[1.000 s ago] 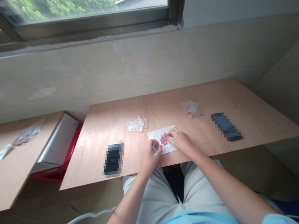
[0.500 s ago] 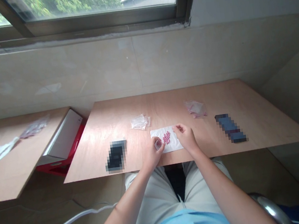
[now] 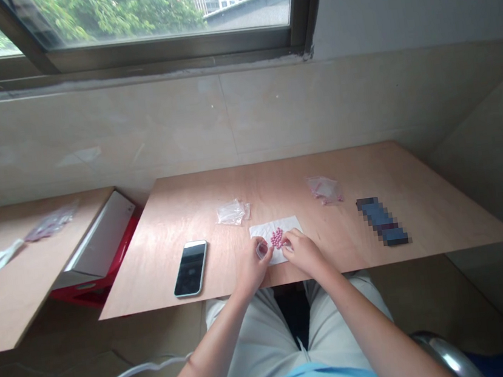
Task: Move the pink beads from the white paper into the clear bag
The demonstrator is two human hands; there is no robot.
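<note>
Several pink beads lie in a small heap on a white cloth or paper sheet. On the left side of the sheet, my left hand is closed around a small clear round-mouthed container, its opening beside the beads. My right hand is at the right edge of the heap, thumb and fingertips brought together in a pinch. Anything between those fingertips is too small to make out.
A phone lies left of my hands. Beyond the sheet are clear plastic bags and another bag with pink contents. A blurred dark object lies right. A second table stands left, past a gap.
My right hand has come down and left from the sheet's far right side to the beads. My left hand still holds the clear container. The whole view has shifted slightly.
</note>
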